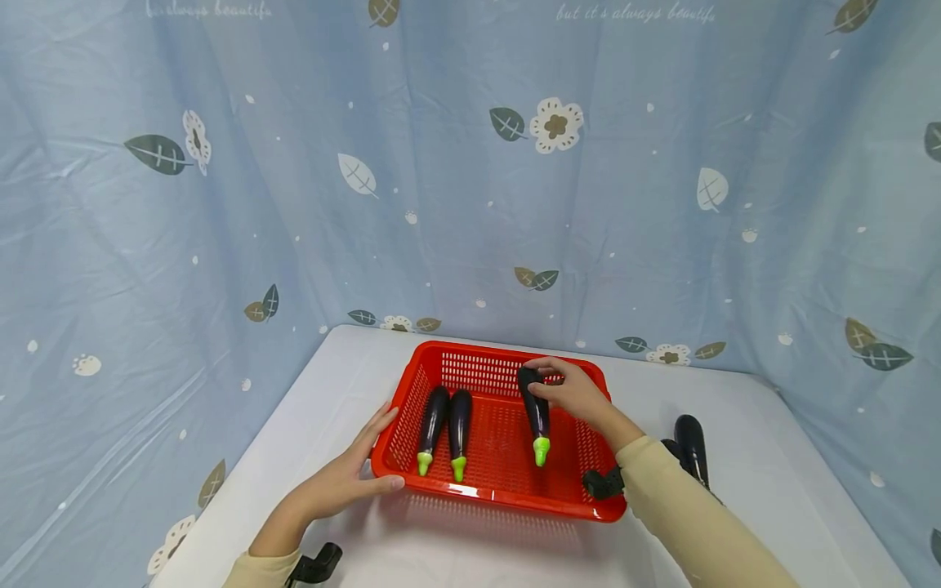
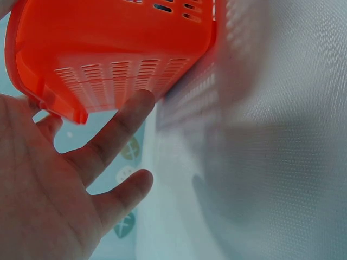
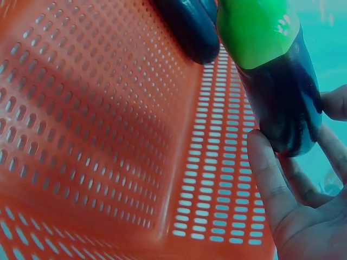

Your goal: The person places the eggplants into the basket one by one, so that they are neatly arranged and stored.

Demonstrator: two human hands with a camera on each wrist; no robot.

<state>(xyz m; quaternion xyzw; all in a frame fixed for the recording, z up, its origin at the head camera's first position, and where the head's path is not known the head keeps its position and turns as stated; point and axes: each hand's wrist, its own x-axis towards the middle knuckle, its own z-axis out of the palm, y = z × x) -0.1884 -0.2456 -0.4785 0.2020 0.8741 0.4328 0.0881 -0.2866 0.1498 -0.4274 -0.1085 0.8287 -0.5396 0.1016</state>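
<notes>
My right hand pinches the blunt, dark end of an eggplant between thumb and fingers. This eggplant hangs over the right part of a red plastic basket, its green stem end pointing toward me. In the right wrist view, the fingers surround its dark end. Two more eggplants, one on the left and one beside it, lie in the basket's left half, stems toward me. My left hand rests on the basket's near left corner, fingers fairly straight along the left side and thumb at the front rim.
Another dark eggplant lies on the white table right of the basket, partly hidden by my right sleeve. A blue patterned curtain hangs behind the table and along its sides.
</notes>
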